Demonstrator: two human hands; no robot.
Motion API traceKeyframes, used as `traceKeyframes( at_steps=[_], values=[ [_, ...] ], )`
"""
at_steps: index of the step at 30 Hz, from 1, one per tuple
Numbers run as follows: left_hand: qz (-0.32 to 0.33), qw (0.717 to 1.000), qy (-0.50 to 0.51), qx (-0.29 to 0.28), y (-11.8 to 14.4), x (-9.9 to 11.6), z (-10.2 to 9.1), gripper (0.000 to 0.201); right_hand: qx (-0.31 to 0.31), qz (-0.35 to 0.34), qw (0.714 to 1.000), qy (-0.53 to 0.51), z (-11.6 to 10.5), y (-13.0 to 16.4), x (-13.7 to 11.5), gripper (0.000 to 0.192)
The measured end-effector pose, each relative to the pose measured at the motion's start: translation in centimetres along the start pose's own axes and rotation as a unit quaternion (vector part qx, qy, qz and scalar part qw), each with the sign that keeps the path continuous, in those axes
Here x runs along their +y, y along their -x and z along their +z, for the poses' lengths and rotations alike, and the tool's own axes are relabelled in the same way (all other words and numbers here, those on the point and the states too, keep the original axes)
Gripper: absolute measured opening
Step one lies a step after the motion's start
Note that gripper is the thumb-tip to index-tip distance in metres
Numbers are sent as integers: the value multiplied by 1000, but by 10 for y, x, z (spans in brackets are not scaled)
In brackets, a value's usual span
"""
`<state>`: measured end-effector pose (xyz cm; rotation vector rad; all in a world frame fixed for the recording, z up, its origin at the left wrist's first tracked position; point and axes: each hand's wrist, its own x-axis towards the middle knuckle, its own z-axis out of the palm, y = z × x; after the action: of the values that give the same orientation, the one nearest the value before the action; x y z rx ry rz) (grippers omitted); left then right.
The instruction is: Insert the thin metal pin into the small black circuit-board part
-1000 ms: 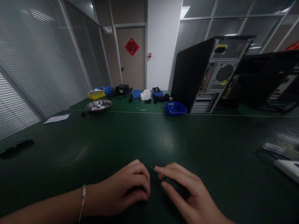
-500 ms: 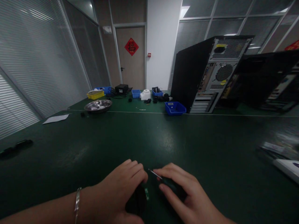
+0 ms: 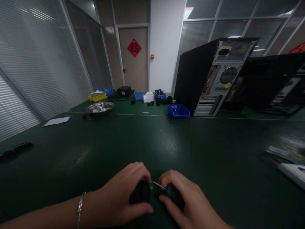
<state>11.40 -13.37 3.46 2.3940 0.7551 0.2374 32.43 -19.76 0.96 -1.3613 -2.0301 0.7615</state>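
My left hand (image 3: 130, 190) is closed around a dark part (image 3: 140, 193) with a bit of green circuit board showing at its right end; its exact kind is hard to make out. A screwdriver (image 3: 174, 194) with a dark handle and a thin metal shaft is gripped in my right hand (image 3: 190, 197). Its shaft points left, and the tip meets the green end of the dark part by my left fingertips. Both hands are low over the green tabletop (image 3: 133, 143).
A black computer tower (image 3: 200, 76) stands at the back right, beside a blue bin (image 3: 178, 111). Farther left is a round metal dish (image 3: 100, 108). A dark tool-like object (image 3: 16, 151) lies at the left, and a white box (image 3: 293, 173) with plastic bags sits at the right edge.
The screwdriver tip has moved down and left to touch the green end of the dark part. My left thumb has shifted up and right along the part.
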Motion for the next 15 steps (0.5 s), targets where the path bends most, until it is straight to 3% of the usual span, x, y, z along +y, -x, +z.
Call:
traceKeyframes(
  at_steps=[15],
  values=[
    [46, 998, 10, -33, 0, 2, 0, 43, 5, 11, 999, 33, -2, 0, -3, 24]
  ],
)
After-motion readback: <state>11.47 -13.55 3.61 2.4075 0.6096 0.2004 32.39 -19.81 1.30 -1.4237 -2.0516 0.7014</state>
